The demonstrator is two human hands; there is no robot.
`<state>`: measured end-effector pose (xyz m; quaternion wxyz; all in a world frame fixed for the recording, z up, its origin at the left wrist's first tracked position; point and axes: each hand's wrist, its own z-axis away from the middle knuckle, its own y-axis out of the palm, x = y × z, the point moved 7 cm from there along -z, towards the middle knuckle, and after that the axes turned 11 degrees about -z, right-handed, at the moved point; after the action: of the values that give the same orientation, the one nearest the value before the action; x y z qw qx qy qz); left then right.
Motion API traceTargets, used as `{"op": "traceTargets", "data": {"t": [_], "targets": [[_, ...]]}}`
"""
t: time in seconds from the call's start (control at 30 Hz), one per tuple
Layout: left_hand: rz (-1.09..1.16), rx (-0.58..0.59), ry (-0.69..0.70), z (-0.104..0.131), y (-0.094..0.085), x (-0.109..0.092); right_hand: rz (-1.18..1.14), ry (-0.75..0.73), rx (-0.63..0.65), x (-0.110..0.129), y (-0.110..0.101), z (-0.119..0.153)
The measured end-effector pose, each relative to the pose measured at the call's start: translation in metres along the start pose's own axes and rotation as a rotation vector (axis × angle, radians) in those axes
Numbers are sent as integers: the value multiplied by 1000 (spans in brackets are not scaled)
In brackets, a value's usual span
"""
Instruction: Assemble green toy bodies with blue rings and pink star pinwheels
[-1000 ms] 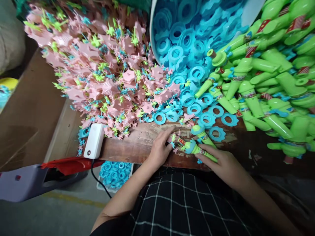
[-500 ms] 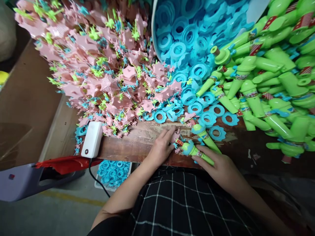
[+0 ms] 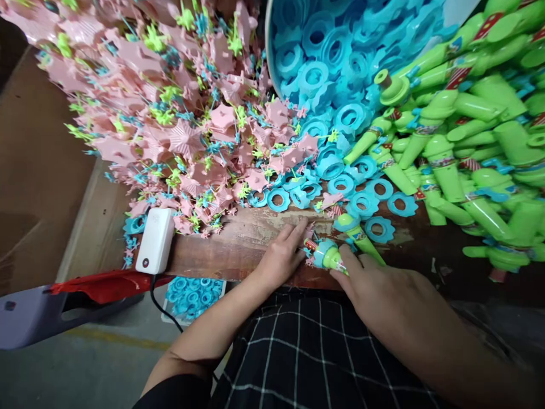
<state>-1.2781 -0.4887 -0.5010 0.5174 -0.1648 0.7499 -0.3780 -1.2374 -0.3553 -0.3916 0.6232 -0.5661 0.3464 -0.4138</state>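
Note:
A green plastic toy point(image 3: 331, 257) with a blue scalloped collar and a red-and-white striped stem lies across the table's front edge. My right hand point(image 3: 372, 287) is closed around its green handle, which the fingers mostly hide. At the toy's other end, my left hand point(image 3: 281, 255) has its fingers closed on a pink star-shaped top point(image 3: 309, 232), largely covered by the hand. Small pink and blue figures hang around that top. Just beyond my right fingers lies a second green toy point(image 3: 361, 241), its striped stem pointing to a pink top point(image 3: 331, 200).
Pink star tops point(image 3: 185, 139) are heaped at the back left. A tipped white tub point(image 3: 269, 57) spills blue rings point(image 3: 313, 76) at the back middle. Green toys point(image 3: 443, 165) pile up on the right. A white power bank point(image 3: 155, 241) with a black cable lies at the front left edge.
My right hand has moved left and forward along the green toy, now covering more of its handle. My left hand has stayed at the pink top. The view has shifted slightly.

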Motion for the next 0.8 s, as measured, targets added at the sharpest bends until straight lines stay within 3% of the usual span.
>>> {"op": "traceTargets", "data": {"t": [0.1, 0.2, 0.3, 0.43, 0.5, 0.57, 0.7, 0.8], "targets": [[-8, 3, 37, 1, 3, 1, 91, 27, 107, 19, -23, -22], [12, 9, 54, 0, 2, 2, 82, 53, 161, 21, -26, -33], [29, 111, 68, -4, -6, -1, -43, 48, 128, -1, -6, -26], [26, 305, 211, -16, -35, -20, -260, 107, -89, -53, 26, 2], [-19, 253, 247, -29, -54, -24, -385, 87, -197, -71, 31, 11], [-161, 100, 233, -46, -68, -22, -506, 86, -315, -89, 26, 7], [-557, -86, 278, -73, -60, -20, -427, 205, -563, -131, -4, -37], [-641, -166, 322, -80, -52, -21, -181, 199, -461, -147, -8, -95]]}}
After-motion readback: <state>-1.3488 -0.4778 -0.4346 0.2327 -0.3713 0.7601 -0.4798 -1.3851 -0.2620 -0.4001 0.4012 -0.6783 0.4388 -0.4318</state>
